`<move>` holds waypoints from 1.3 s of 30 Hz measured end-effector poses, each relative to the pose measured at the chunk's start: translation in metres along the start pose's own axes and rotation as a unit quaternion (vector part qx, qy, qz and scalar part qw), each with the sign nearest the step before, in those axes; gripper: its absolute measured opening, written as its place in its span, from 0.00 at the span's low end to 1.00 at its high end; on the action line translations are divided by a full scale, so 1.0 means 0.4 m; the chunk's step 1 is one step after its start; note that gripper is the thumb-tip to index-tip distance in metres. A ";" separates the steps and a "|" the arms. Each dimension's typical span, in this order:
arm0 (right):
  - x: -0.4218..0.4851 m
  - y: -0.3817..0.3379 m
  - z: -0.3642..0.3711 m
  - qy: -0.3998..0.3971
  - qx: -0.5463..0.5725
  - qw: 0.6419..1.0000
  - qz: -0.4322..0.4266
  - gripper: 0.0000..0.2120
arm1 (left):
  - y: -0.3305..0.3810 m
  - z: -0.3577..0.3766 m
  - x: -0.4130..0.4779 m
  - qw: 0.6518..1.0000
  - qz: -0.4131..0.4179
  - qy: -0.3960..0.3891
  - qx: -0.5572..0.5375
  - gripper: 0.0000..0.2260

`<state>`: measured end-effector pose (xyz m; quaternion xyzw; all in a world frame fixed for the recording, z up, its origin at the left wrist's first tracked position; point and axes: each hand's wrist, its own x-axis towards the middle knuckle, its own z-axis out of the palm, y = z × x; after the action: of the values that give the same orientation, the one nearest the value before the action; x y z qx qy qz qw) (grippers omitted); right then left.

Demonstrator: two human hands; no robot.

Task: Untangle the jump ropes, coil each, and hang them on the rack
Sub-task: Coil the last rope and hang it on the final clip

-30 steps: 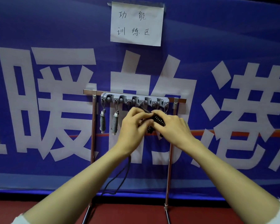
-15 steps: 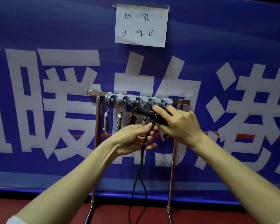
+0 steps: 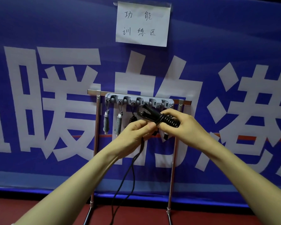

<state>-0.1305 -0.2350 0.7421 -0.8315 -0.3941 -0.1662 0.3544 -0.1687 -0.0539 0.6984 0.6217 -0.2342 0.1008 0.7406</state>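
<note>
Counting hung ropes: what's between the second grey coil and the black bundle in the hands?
One dark coiled rope hangs from the rack there, just above the left hand; head view.

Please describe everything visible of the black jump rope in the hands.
The black jump rope is held before the rack. Its two handles lie together, pointing up-left, with cord wound round them. The right hand grips the windings; the left hand pinches the cord, whose loose rest hangs toward the floor.

Blue banner [image 3: 55, 21] with big white characters, handwritten white paper sign [image 3: 143, 24] taped on top, dark red floor [image 3: 39, 211].
</note>
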 end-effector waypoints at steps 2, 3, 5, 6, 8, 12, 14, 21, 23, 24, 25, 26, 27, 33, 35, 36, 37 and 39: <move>0.001 0.007 0.005 -0.020 0.050 0.998 0.008 0.06 | -0.005 0.009 -0.003 0.999 0.003 -0.008 -0.036 0.07; 0.000 0.008 0.011 -0.025 0.084 0.996 0.012 0.06 | -0.006 0.013 -0.001 0.998 0.006 -0.006 -0.057 0.06; -0.001 0.008 0.021 -0.026 0.152 0.988 0.030 0.07 | -0.004 0.019 0.008 0.997 0.009 -0.004 -0.077 0.05; -0.001 0.007 0.025 -0.026 0.179 0.983 0.046 0.08 | 0.001 0.022 0.012 0.998 0.009 -0.006 -0.068 0.05; -0.001 0.011 0.031 -0.030 0.207 0.975 0.074 0.09 | 0.009 0.017 0.021 1.000 0.006 -0.011 -0.027 0.05; 0.000 0.017 0.029 -0.068 0.242 0.965 0.079 0.11 | 0.017 -0.008 0.031 0.999 0.005 -0.019 0.049 0.05; 0.006 0.010 0.034 -0.080 0.246 0.961 0.095 0.17 | 0.015 -0.011 0.033 0.998 0.012 -0.008 0.069 0.03; 0.023 0.000 0.070 0.029 0.256 0.954 0.153 0.24 | 0.028 0.000 0.024 0.982 0.043 0.028 0.180 0.05; 0.030 0.006 0.063 0.041 0.234 0.960 0.149 0.27 | 0.029 0.003 0.025 0.978 0.001 0.059 0.198 0.11; 0.034 0.009 0.056 0.045 0.224 0.963 0.146 0.27 | 0.032 0.001 0.027 0.984 -0.048 0.054 0.161 0.16; 0.038 0.011 0.048 0.048 0.212 0.966 0.142 0.27 | 0.035 -0.006 0.029 0.989 -0.103 0.034 0.103 0.20; 0.040 0.011 0.041 0.044 0.201 0.969 0.134 0.26 | 0.038 -0.017 0.028 0.987 -0.151 0.004 0.046 0.22; 0.040 0.010 0.035 0.035 0.194 0.972 0.126 0.26 | 0.039 -0.030 0.027 0.982 -0.188 -0.032 0.010 0.22; 0.033 -0.011 0.013 -0.005 0.186 0.980 0.077 0.20 | 0.025 -0.050 0.023 0.948 -0.275 -0.116 -0.112 0.12; 0.032 -0.019 0.008 -0.013 0.187 0.980 0.067 0.23 | 0.022 -0.051 0.022 0.964 -0.244 -0.089 -0.055 0.08; 0.031 -0.022 0.007 -0.022 0.194 0.978 0.066 0.25 | 0.020 -0.053 0.023 0.974 -0.215 -0.073 -0.011 0.07; 0.029 -0.026 0.007 -0.036 0.202 0.977 0.064 0.26 | 0.015 -0.060 0.026 0.982 -0.176 -0.057 0.040 0.06; 0.022 -0.029 0.010 -0.080 0.207 0.973 0.060 0.28 | 0.014 -0.070 0.027 0.987 -0.073 -0.050 0.135 0.05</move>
<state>-0.1339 -0.2224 0.7497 -0.7726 -0.3967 0.0081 0.4956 -0.1557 -0.0269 0.7050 0.7356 -0.2090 0.0456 0.6428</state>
